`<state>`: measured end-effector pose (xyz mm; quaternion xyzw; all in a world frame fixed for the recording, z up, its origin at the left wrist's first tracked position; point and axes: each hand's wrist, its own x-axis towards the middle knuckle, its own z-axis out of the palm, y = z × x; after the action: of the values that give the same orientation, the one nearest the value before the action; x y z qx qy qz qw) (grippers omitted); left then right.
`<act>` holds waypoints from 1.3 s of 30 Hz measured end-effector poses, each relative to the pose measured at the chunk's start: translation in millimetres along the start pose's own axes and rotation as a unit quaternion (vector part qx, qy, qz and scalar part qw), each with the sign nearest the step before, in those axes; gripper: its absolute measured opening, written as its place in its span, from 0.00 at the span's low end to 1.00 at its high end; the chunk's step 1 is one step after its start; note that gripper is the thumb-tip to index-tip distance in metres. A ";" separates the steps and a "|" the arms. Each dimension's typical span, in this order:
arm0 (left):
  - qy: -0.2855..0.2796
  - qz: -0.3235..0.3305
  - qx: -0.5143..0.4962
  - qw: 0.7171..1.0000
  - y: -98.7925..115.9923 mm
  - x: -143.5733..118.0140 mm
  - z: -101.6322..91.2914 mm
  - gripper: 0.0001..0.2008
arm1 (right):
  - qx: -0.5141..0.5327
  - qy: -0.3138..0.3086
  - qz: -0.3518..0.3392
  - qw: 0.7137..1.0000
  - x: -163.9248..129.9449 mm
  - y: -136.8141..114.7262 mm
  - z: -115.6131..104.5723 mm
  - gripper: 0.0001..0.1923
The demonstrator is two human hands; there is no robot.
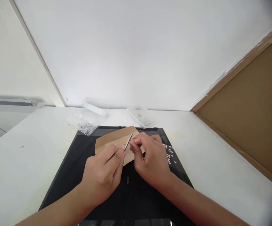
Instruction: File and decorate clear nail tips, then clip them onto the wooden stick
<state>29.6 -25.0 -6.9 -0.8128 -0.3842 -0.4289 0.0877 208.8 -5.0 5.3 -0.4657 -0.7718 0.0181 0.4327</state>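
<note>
My left hand (pixel 106 168) pinches a small thin strip (pixel 128 142), pale on its face with a dark edge, tilted up to the right. To the right of the strip is my right hand (pixel 151 157), its thumb and forefinger pressed together close to the strip. Whether those fingertips touch it or hold something tiny, I cannot tell. Beneath both hands lies a brown paper envelope (pixel 115 136), partly covered by them, on a black glossy board (pixel 73 169). A small clear sliver (pixel 127 180) rests on the board between my wrists.
Crumpled clear plastic bags (pixel 87 121) lie at the back left of the white table (pixel 211 157). A shallow translucent tray (pixel 140 116) with small contents stands at the back. Several small white pieces (pixel 170 153) lie at the board's right edge. A wood-framed brown panel (pixel 248 110) stands right.
</note>
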 end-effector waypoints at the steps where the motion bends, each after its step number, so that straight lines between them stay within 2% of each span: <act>1: 0.001 0.001 -0.001 1.000 -0.4 -0.2 0.5 0.08 | -0.001 -0.006 -0.004 1.000 -0.9 0.2 0.9 0.10; 6: 0.009 0.005 -0.002 1.000 -3.2 -0.4 1.2 0.08 | 0.006 0.005 0.010 1.000 -0.2 3.0 3.3 0.10; 9: 0.009 -0.013 -0.036 0.999 -5.2 0.9 0.4 0.10 | 0.042 0.008 0.019 0.999 1.1 6.8 2.8 0.09; 15: 0.022 -0.149 -0.140 0.979 -8.9 5.8 -1.5 0.12 | 0.064 0.067 0.023 0.995 -1.9 17.9 -0.1 0.05; 18: 0.025 -0.189 -0.164 0.968 -11.0 6.8 -1.9 0.14 | 0.054 0.082 0.019 0.995 -1.7 22.7 -2.0 0.05; 22: 0.037 -0.169 -0.152 0.973 -13.9 7.2 -0.9 0.13 | 0.049 0.085 0.019 0.995 0.1 27.6 -3.5 0.04; 28: 0.033 -0.115 -0.126 0.985 -18.1 5.3 0.9 0.14 | 0.031 0.055 0.033 0.997 2.7 38.1 -6.2 0.09; 34: 0.044 -0.123 -0.126 0.983 -21.5 3.4 1.7 0.12 | -0.035 0.032 0.045 0.998 13.2 73.1 -20.8 0.08; 36: 0.053 -0.153 -0.138 0.977 -21.4 3.4 0.6 0.12 | -0.050 0.013 0.062 0.997 17.6 91.2 -28.3 0.07; 39: 0.083 -0.200 -0.158 0.963 -21.8 3.1 -1.1 0.13 | -0.036 0.023 0.126 0.991 21.6 118.6 -38.9 0.07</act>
<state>14.7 -8.8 -8.0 -0.6846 -0.4580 -0.5586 -0.0980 314.6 63.3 -7.4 -0.5748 -0.6969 0.0344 0.4275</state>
